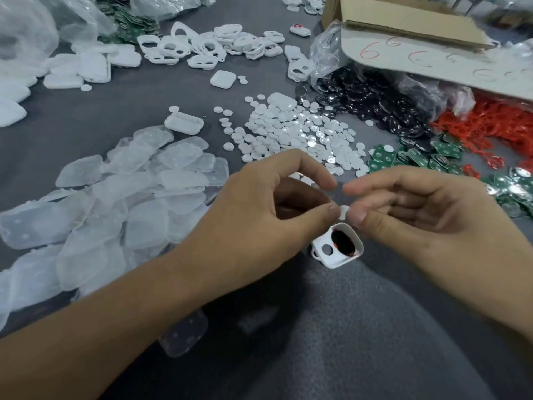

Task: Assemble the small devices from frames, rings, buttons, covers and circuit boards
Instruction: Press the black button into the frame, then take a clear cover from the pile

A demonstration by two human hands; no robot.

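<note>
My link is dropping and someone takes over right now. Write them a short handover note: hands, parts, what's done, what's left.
Hands: left hand and right hand pinch one small white button between their thumb tips.
The white frame lies on the grey cloth just below; no hand appears to grip it.
Done: black button and red ring sit in the frame.
Left: its small round hole is empty, so probably fit the white button, then board and cover.
Stock: white button pile, clear covers, circuit boards, loose red rings.
</note>
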